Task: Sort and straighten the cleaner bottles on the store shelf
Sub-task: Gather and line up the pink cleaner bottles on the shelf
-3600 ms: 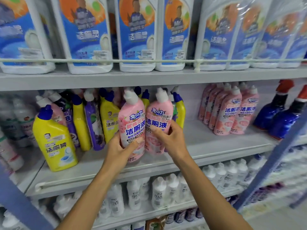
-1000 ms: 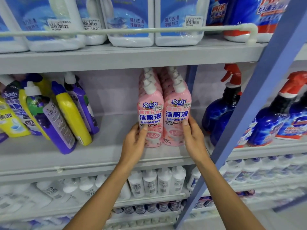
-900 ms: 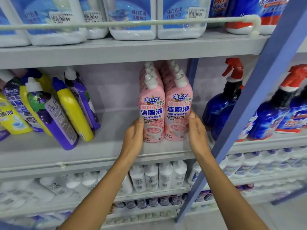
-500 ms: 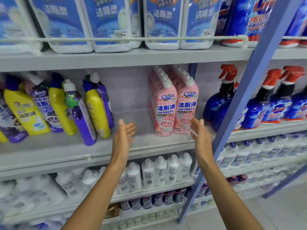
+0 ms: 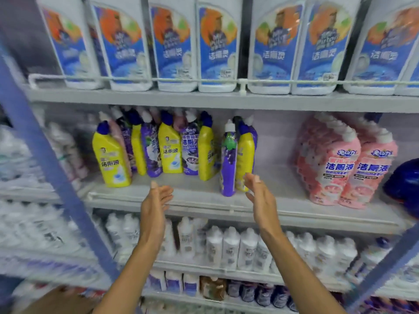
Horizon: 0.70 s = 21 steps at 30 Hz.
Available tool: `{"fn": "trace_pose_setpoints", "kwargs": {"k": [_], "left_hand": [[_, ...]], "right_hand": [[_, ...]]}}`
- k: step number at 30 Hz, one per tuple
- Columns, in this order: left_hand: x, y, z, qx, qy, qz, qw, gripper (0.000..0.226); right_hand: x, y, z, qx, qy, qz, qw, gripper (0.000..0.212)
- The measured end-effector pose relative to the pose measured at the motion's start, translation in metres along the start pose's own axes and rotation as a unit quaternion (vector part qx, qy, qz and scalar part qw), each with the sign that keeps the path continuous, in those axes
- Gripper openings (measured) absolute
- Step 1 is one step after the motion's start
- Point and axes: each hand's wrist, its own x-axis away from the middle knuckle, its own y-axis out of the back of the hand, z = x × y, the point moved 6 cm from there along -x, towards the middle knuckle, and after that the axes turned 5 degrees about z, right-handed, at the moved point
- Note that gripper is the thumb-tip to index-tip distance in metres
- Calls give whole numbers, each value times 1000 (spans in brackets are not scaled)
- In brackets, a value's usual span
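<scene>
On the middle shelf (image 5: 204, 198) a mixed cluster of yellow bottles (image 5: 112, 159) and purple bottles (image 5: 150, 152) stands at the left, some leaning. A purple bottle (image 5: 228, 164) and a yellow bottle (image 5: 244, 159) lean together apart from the cluster. Two rows of pink bottles (image 5: 333, 171) stand upright at the right. My left hand (image 5: 156, 200) is open with the palm facing right, in front of the shelf edge. My right hand (image 5: 260, 196) is open too, its fingertips close to the leaning yellow bottle's base. Neither hand holds anything.
Large white bottles with blue labels (image 5: 172, 46) fill the top shelf behind a white rail. Small white bottles (image 5: 229, 248) line the shelf below. A blue upright (image 5: 45, 159) slants across the left, and a dark blue spray bottle (image 5: 403, 184) shows at the right edge.
Both hands let go of the two front pink bottles, which now stand in their rows. The view swung left, and the open hands now hover by the yellow and purple bottles.
</scene>
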Motion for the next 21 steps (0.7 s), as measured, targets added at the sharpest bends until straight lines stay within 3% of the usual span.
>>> {"fn": "trace_pose_setpoints", "kwargs": {"k": [4, 8, 12, 15, 19, 21], "left_hand": [[-30, 41, -19, 5, -36, -35, 999, 53], [-68, 70, -32, -27, -64, -66, 995, 68], [-109, 106, -46, -72, -100, -109, 986, 43], [-136, 134, -62, -113, -128, -174, 970, 40], [-187, 162, -52, -143, -87, -146, 975, 63], [-206, 166, -39, -168, -60, -102, 979, 60]], "right_hand": [[-26, -63, 11, -22, 18, 42, 999, 53], [-63, -110, 9, -29, 30, 74, 996, 48], [-98, -153, 4, -28, 29, 90, 995, 37], [-115, -188, 3, -21, 19, 115, 993, 25], [-131, -224, 1, 1, 13, 135, 991, 64], [-136, -235, 3, -4, 12, 134, 991, 69]]}}
